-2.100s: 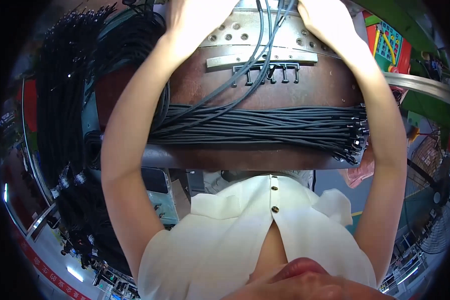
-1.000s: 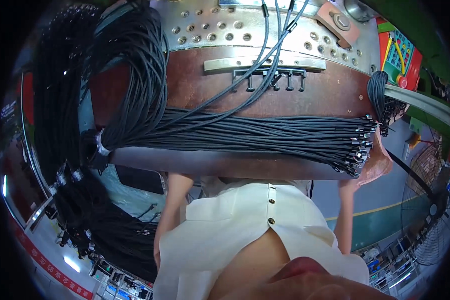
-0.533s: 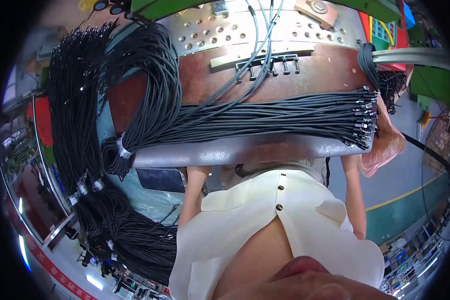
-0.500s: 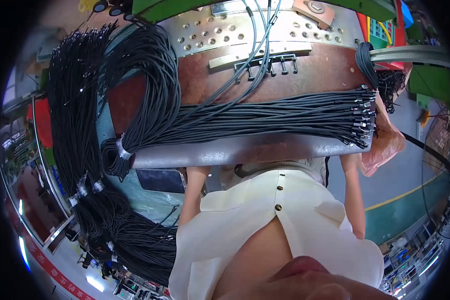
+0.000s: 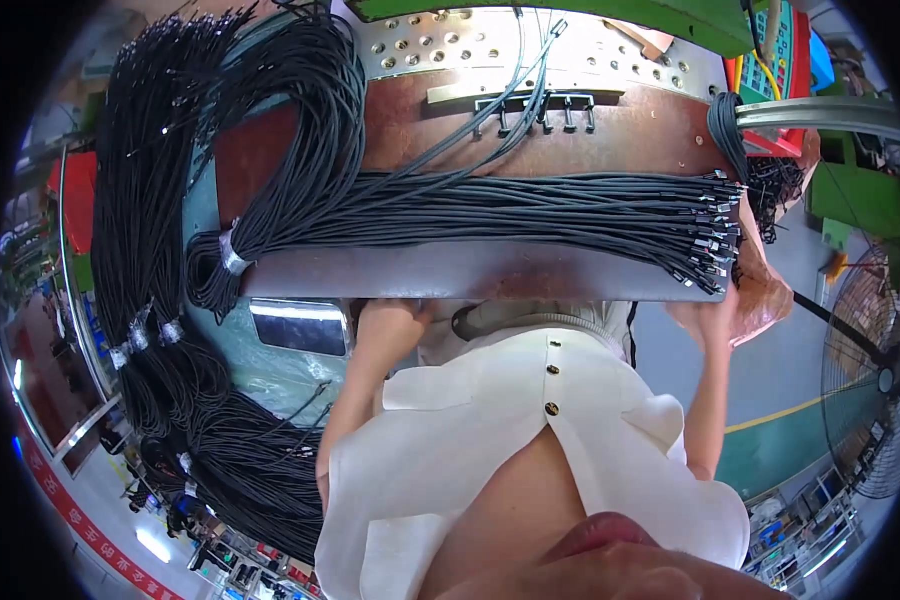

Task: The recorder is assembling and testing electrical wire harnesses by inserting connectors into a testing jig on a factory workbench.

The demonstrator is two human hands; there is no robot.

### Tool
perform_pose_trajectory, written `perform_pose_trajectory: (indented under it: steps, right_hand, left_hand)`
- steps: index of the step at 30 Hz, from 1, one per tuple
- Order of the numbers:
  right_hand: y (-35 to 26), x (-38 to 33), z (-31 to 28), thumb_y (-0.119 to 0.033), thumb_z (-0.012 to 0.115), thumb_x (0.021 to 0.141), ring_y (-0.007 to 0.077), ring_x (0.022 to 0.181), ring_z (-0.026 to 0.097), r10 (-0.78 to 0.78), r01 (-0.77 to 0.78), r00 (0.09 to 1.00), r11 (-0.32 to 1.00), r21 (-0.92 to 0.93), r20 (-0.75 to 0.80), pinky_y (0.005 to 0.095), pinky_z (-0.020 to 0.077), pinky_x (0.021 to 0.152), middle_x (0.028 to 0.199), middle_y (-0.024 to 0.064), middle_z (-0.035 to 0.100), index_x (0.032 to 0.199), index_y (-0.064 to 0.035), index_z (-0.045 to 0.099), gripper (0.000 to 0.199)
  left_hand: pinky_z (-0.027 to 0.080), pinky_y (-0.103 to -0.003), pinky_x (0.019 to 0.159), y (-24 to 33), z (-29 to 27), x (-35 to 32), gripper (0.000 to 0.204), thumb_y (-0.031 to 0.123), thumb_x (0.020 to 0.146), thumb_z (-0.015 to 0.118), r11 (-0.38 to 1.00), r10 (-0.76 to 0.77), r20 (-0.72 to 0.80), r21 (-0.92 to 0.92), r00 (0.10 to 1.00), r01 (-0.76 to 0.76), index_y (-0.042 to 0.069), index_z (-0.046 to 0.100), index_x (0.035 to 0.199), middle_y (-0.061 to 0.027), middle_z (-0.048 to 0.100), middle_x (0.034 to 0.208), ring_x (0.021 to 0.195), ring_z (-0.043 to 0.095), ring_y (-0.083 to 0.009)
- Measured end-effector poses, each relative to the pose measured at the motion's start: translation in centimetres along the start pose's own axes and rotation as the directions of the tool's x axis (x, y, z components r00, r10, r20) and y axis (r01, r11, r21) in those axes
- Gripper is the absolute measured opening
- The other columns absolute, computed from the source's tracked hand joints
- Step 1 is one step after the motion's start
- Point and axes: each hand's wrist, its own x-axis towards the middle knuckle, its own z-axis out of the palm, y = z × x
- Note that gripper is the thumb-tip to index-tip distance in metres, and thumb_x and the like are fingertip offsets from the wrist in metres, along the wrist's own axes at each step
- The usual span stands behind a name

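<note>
I am resting my left hand (image 5: 390,318) against the near edge of the worktop (image 5: 470,272), its fingers tucked under the lip so I cannot tell how they are curled. My right hand (image 5: 715,318) is sitting below the right corner of that same edge, just under the connector ends (image 5: 715,235) of the cable bundle (image 5: 530,215); it is half hidden, so I cannot tell whether it is gripping anything. A pinkish plastic bag (image 5: 765,290) is hanging right beside it. The bundle is lying flat across the brown worktop, running left to right, its plugs reaching the right edge. At its left end it is looping over the left edge, pinched by a white tie (image 5: 232,255). More black cables (image 5: 160,220) are hanging in thick hanks down the left side, crowding the room there. Beyond the bundle, a perforated metal plate (image 5: 490,45) and a small comb rack (image 5: 535,105) are holding a few loose wires. On the right, bare floor (image 5: 810,400) is leaving open room beside my arm.
</note>
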Motion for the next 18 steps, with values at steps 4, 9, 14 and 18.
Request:
perform_pose_trajectory:
  steps: [4,9,14,18]
  right_hand:
    - [-2.1,4.9,-5.7,-0.006,0.054,0.093,0.0134,0.081,0.061,-0.076,0.107,0.862,0.994,0.033,-0.500,0.0261,0.0486,0.073,0.093,0.0084,0.066,0.106,0.0028,0.063,0.018]
    - [-18.8,12.1,2.5,-0.013,0.065,0.085,0.0263,0.077,0.062,-0.728,0.725,0.686,0.684,-0.082,-0.005,0.0331,0.0503,0.068,0.085,0.0089,0.064,0.093,-0.0078,0.066,0.010]
    - [-19.9,15.2,7.4,-0.034,0.067,0.081,0.0237,0.077,0.064,-0.807,0.778,0.576,0.494,-0.388,0.130,0.0356,0.0515,0.064,0.085,0.0049,0.062,0.104,-0.0145,0.060,0.031]
    - [-19.1,14.8,6.1,-0.029,0.066,0.082,0.0242,0.079,0.062,-0.810,0.791,0.576,0.522,-0.318,0.104,0.0349,0.0504,0.067,0.088,0.0045,0.061,0.095,-0.0130,0.060,0.021]
  left_hand:
    - [0.048,-0.037,0.087,3.1,-8.0,0.3,0.031,0.025,0.090,0.057,0.796,0.342,0.299,-0.596,0.891,-0.106,0.002,0.063,0.110,-0.0172,0.066,0.104,0.096,0.062,-0.0365]
    - [0.046,-0.038,0.095,10.8,-8.7,5.8,0.056,0.028,0.077,0.071,0.630,0.623,-0.334,-0.321,0.707,-0.707,0.005,0.053,0.126,-0.0123,0.055,0.129,0.117,0.054,-0.0299]
    - [0.036,-0.045,0.102,10.9,-7.2,9.6,0.084,0.056,0.074,0.063,0.808,0.574,-0.374,0.117,0.728,-0.577,-0.004,0.045,0.129,-0.0172,0.049,0.133,0.125,0.046,-0.0304]
    - [0.029,-0.040,0.110,2.8,-10.5,7.2,0.063,0.025,0.080,0.068,0.907,0.355,-0.237,0.321,0.904,-0.272,-0.003,0.045,0.131,-0.0200,0.046,0.137,0.133,0.037,-0.0325]
